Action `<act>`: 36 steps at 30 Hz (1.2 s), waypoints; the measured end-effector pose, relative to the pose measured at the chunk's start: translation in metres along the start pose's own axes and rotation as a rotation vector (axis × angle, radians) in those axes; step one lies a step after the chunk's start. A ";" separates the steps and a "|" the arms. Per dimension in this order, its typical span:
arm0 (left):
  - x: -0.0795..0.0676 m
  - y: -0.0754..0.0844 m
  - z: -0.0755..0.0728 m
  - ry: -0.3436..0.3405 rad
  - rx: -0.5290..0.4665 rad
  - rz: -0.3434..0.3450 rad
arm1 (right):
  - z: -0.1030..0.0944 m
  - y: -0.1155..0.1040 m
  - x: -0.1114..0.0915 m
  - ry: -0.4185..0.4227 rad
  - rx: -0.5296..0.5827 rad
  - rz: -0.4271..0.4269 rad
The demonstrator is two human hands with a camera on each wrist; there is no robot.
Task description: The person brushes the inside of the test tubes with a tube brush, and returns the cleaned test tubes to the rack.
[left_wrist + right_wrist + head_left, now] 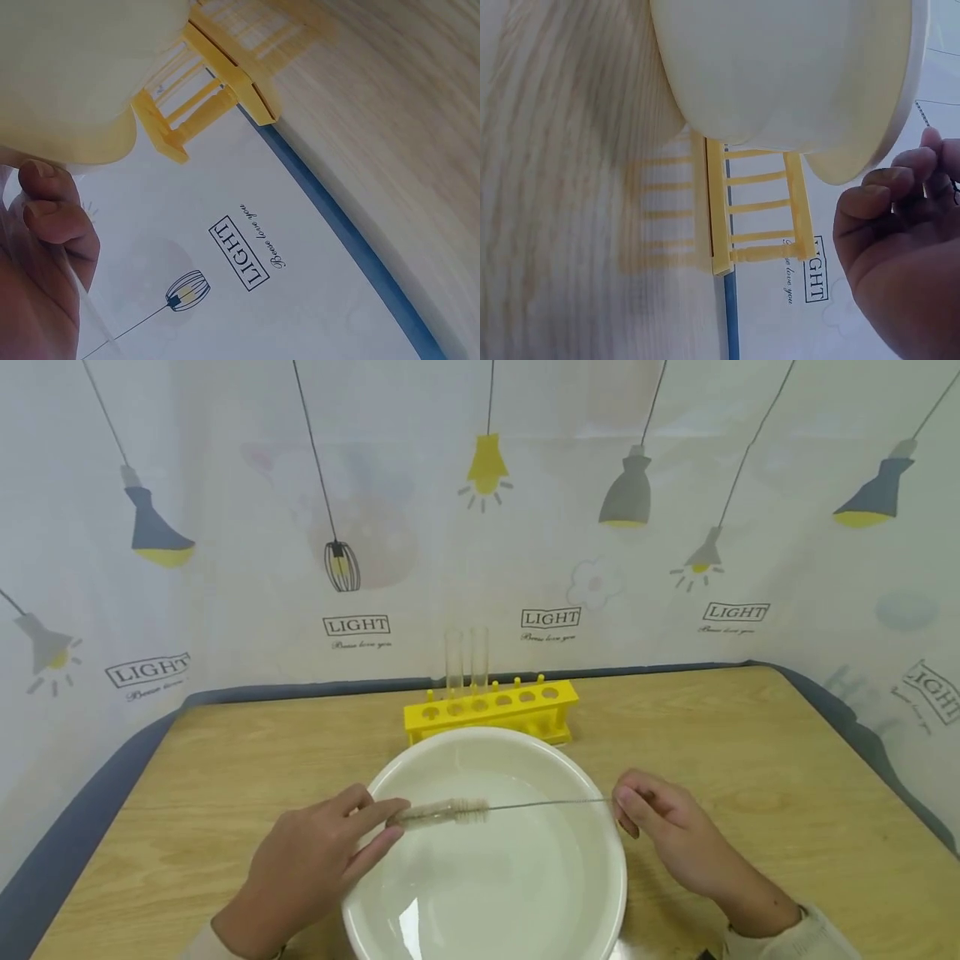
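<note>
Over a white basin, my left hand grips a clear glass test tube by its closed end, lying nearly level with its mouth to the right. A test tube brush sits partly inside the tube, its pale bristles bunched at the mouth. The twisted wire handle runs right to my right hand, which pinches its end between thumb and fingers just beyond the basin's right rim. In the right wrist view a bit of the wire shows above the curled fingers.
The basin holds clear water. Right behind it stands a yellow test tube rack, with two test tubes upright in its left part. All rest on a wooden table. A printed curtain hangs along the back and sides.
</note>
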State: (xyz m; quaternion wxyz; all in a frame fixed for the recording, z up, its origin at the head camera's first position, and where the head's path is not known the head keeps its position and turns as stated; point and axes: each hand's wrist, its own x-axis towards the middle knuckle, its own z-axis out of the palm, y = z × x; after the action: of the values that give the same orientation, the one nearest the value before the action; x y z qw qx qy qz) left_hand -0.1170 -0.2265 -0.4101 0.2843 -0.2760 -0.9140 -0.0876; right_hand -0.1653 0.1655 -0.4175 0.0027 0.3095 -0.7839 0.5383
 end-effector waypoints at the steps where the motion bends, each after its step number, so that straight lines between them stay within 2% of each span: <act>1: 0.000 0.000 0.000 -0.004 -0.001 -0.002 | 0.000 0.000 0.000 -0.011 0.010 0.006; 14: 0.001 0.000 0.000 0.008 0.004 0.014 | -0.003 -0.002 0.000 -0.101 0.151 0.039; 21: 0.000 0.001 -0.001 0.033 0.029 0.023 | -0.002 -0.001 0.000 -0.115 0.161 0.047; 26: 0.002 0.004 -0.009 0.083 0.062 0.044 | -0.003 -0.003 0.000 -0.113 0.149 0.056; 30: 0.006 0.009 -0.014 0.112 0.034 0.075 | -0.006 -0.010 0.001 -0.100 0.152 0.053; 36: 0.007 0.018 -0.017 0.114 0.003 0.102 | -0.006 -0.018 0.000 -0.123 0.203 0.030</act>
State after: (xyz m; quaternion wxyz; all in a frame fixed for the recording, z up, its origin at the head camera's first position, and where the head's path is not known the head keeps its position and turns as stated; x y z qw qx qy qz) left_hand -0.1043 -0.2138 -0.3924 0.3403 -0.3161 -0.8813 -0.0871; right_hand -0.1587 0.1663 -0.3998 -0.0851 0.3287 -0.7286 0.5948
